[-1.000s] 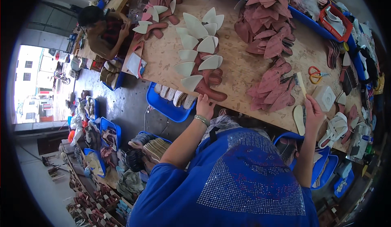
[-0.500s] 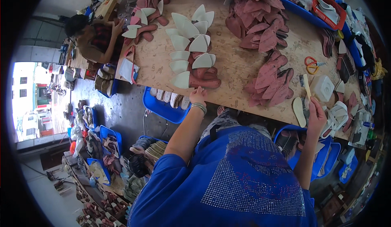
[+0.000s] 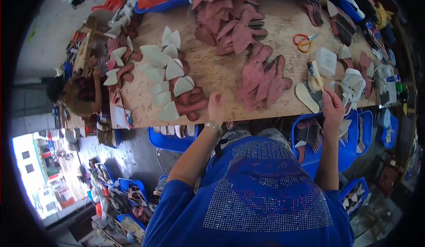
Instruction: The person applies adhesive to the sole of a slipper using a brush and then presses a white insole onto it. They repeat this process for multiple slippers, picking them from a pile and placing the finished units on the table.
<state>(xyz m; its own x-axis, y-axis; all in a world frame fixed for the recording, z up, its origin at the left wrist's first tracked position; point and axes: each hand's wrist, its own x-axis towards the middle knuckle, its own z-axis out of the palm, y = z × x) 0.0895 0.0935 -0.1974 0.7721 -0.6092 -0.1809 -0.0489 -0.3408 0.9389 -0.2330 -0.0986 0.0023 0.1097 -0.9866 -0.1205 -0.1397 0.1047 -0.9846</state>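
My right hand [image 3: 334, 107], closed round its pale handle, holds a flat brush [image 3: 318, 75] upright over the table's right front part. Beside it lie a cream insole [image 3: 307, 98] and a white square plastic tub [image 3: 326, 61]. At the front edge my left hand [image 3: 216, 104] has its fingers curled together, right by the end of a row of reddish shoe soles [image 3: 195, 104] with white pointed toe pieces [image 3: 169, 112]. Whether the fingers grip anything is hidden. Between my hands lies a pile of reddish leaf-shaped shoe pieces [image 3: 261, 81].
Orange-handled scissors [image 3: 304, 42] and white strapped shoe uppers [image 3: 353, 85] lie on the right. A larger reddish heap [image 3: 226, 19] is at the back. Blue bins [image 3: 170, 144] with shoe parts stand below the table edge. Another person [image 3: 82, 92] sits at the left end.
The view has turned, so the table sits further left and is tilted. My left hand has moved in over the table edge beside the soles. The brush stays in my right hand.
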